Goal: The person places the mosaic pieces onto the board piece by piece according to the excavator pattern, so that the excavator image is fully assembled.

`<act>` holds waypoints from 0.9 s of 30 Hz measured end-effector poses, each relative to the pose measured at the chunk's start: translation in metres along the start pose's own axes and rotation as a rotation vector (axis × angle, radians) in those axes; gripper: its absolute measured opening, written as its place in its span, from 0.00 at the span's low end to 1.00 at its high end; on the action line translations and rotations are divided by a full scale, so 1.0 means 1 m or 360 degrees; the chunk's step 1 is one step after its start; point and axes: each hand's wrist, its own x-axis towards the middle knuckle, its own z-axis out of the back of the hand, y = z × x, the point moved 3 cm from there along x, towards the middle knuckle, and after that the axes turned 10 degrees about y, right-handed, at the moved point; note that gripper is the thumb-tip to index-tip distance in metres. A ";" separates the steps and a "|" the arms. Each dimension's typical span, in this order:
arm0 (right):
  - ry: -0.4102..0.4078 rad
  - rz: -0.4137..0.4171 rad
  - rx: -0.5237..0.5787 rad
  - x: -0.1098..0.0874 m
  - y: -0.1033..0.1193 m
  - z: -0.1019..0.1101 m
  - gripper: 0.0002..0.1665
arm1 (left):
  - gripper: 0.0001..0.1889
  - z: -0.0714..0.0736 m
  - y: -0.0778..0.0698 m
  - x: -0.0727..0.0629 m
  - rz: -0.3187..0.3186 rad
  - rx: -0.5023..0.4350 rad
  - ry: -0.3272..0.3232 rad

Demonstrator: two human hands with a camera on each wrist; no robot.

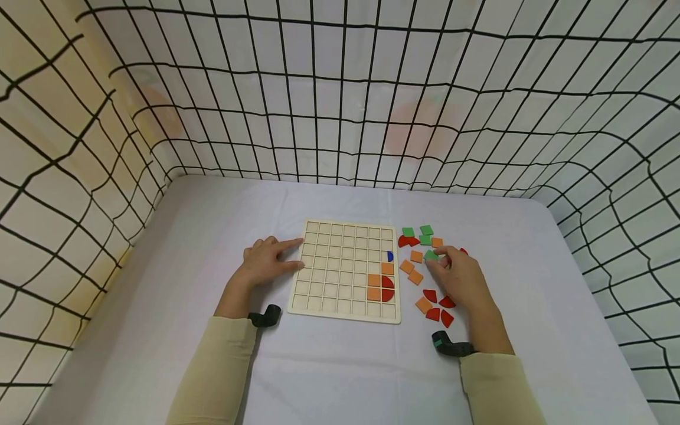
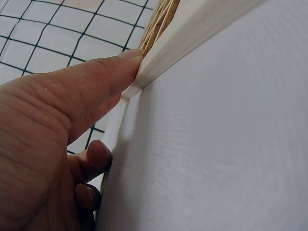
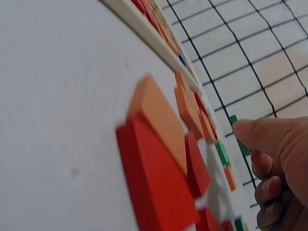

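A pale wooden grid board (image 1: 329, 260) lies flat on the table. In its right columns sit a blue half-round piece (image 1: 390, 256), several orange squares (image 1: 388, 268) and red rounded pieces (image 1: 388, 283). The left hand (image 1: 263, 260) touches the board's left edge with thumb and index finger extended and apart; in the left wrist view its thumb (image 2: 103, 79) presses the rim. Right of the board, the right hand (image 1: 462, 280) pinches a green square piece (image 1: 431, 255). The right wrist view shows this green piece (image 3: 243, 144) raised off the table, partly behind the thumb.
Loose green squares (image 1: 427, 230), orange squares (image 1: 415, 277) and red wedge pieces (image 1: 447, 319) are scattered right of the board. A white cloth covers the table (image 1: 329, 378). Black wire mesh (image 1: 329, 106) stands along the back and sides.
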 end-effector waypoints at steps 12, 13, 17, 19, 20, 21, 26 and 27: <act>0.0150 0.0293 -0.0008 -0.005 0.043 -0.021 0.21 | 0.36 0.000 0.002 0.001 0.0010 -0.0002 0.0010; 0.0156 0.0321 -0.0009 -0.005 0.046 -0.024 0.22 | 0.36 0.000 0.001 0.001 0.0015 0.0002 0.0011; 0.0163 0.0438 -0.0055 -0.001 0.054 -0.032 0.20 | 0.35 0.001 0.000 0.000 0.0009 -0.0002 0.0011; 0.0158 0.0492 -0.0090 0.001 0.058 -0.036 0.20 | 0.35 0.001 0.000 0.000 -0.0003 -0.0012 0.0011; 0.0163 0.0517 -0.0114 0.003 0.060 -0.038 0.20 | 0.35 0.001 0.000 0.000 -0.0008 -0.0015 0.0013; 0.0171 0.0542 -0.0136 0.005 0.062 -0.040 0.20 | 0.35 0.001 0.000 0.000 -0.0011 -0.0020 0.0015; 0.0269 0.0608 -0.0206 0.011 0.073 -0.047 0.18 | 0.35 0.001 0.001 0.001 0.0001 -0.0025 0.0028; 0.0293 0.0604 -0.0211 0.012 0.075 -0.048 0.18 | 0.35 0.001 0.001 0.001 0.0004 -0.0026 0.0028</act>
